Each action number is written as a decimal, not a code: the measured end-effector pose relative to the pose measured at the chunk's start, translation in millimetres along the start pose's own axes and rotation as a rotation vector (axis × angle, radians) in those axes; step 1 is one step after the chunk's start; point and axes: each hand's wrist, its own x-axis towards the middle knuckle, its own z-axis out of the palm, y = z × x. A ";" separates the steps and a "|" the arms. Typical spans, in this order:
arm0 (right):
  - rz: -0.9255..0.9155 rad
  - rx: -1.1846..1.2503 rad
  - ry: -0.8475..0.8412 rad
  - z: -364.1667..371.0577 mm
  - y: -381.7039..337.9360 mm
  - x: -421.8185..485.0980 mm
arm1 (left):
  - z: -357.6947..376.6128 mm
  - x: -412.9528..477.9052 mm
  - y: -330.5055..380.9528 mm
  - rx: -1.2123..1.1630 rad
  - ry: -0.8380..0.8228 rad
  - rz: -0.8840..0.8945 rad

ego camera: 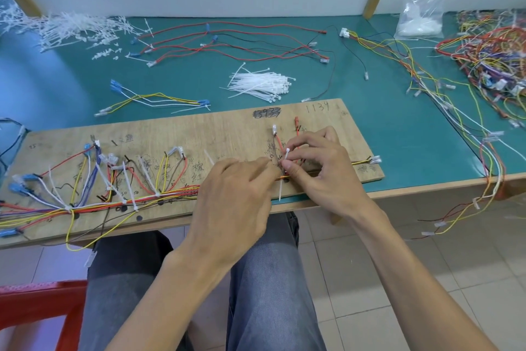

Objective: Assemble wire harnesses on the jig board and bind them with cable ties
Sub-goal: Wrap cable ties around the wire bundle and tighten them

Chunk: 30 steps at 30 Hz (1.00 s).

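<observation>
The green counter (398,111) carries the wooden jig board (227,128) at its near edge. The wire harness (113,202) lies along the board, mostly at the left. The left hand (236,194) pinches the wire harness right of the board's middle. The right hand (321,168), touching it, pinches a white cable tie (287,154) crossing the wires (its tail points toward the person).

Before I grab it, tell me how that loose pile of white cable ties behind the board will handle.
The cable ties lie unbundled and fanned, so a grab would likely scatter some. Thin plastic strips: probably light and springy, apt to slide on the mat.
</observation>
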 end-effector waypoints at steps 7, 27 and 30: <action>0.010 0.011 0.009 -0.6 0.2 -1.0 | 10.3 -8.3 -8.8 0.042 -0.034 0.130; 0.032 0.075 0.004 -2.3 -2.7 0.0 | 26.7 11.8 4.0 -0.101 0.172 -0.005; 0.027 0.094 0.010 -1.2 -1.9 -1.1 | 23.0 20.4 7.8 -0.144 0.086 -0.189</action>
